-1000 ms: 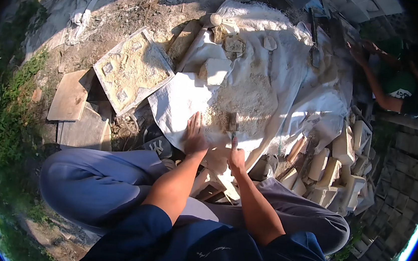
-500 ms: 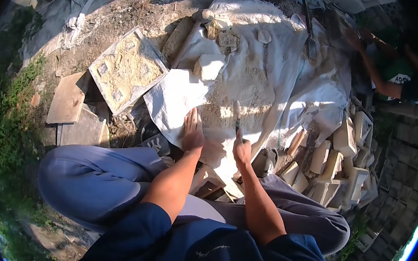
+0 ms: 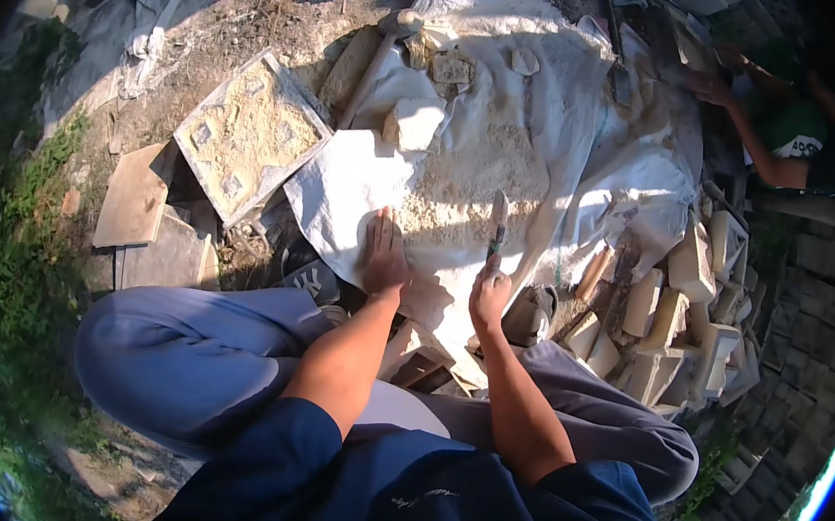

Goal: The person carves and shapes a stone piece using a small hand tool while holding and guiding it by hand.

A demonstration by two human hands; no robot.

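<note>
My left hand (image 3: 385, 259) lies with its fingers stretched out at the near edge of a heap of pale crumbs and powder (image 3: 460, 189). That heap rests on a white woven plastic sheet (image 3: 339, 188). In my right hand (image 3: 490, 293) is a knife (image 3: 499, 213), its narrow blade pointing away from me over the right side of the crumbs. Whether the blade touches the sheet I cannot tell. Beyond the left hand sits a pale stone block (image 3: 416, 123). Smaller stone lumps (image 3: 453, 68) lie farther back, beside a long-handled hammer (image 3: 369, 80).
A square, powder-covered slab (image 3: 248, 139) lies at the left, near loose flat boards (image 3: 137, 195). Several cut stone pieces (image 3: 673, 320) are piled at the right. Another person (image 3: 785, 145) works at the upper right. A long dark tool (image 3: 618, 59) lies at the back.
The knife has swung and shifted right, its blade now showing more plainly. My right hand has moved slightly right; my left hand stays near the same spot with its fingers stretched out.
</note>
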